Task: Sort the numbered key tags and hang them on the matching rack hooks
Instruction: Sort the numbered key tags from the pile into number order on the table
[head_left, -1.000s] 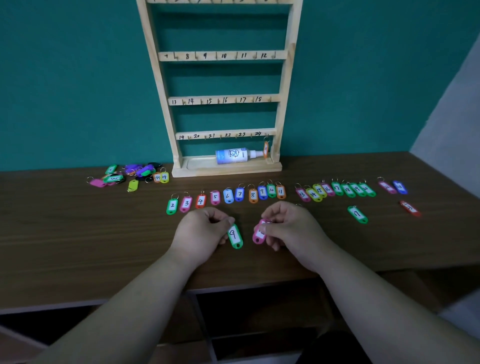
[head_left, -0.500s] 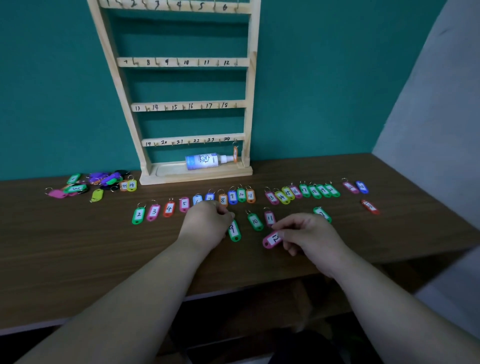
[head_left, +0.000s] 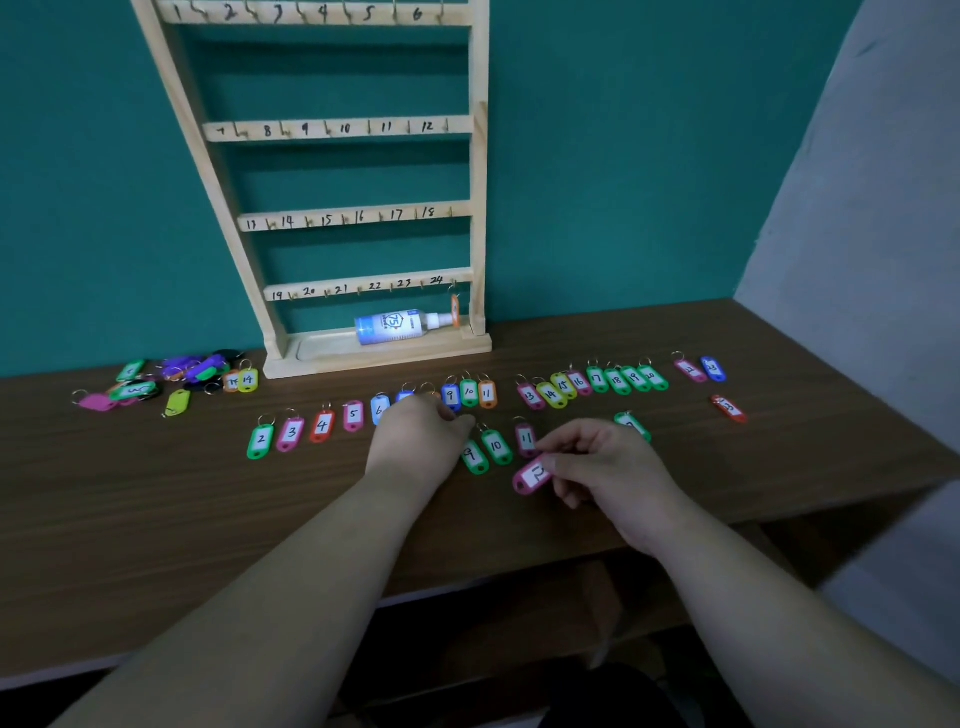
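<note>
while tags (head_left: 322, 426) line the table (head_left: 156, 493), the rack's tray (head_left: 322, 354) holds a bottle (head_left: 392, 327).

Your left hand (head_left: 415, 441) and right hand (head_left: 608, 470) were bare, and both forearms (head_left: 291, 577) were uncovered along their whole visible length.

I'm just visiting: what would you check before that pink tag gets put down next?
1. Right hand pinches pink tag 12: ok.
2. Its number is readable: ok.
3. Green tag 9, green tag 10 and pink tag 11 lie in order: ok.
4. Spot right of pink tag 11 free: cannot tell, right hand covers it.
5. Left hand holds nothing: cannot tell.
6. Rack hook 12 bare: ok.
</note>
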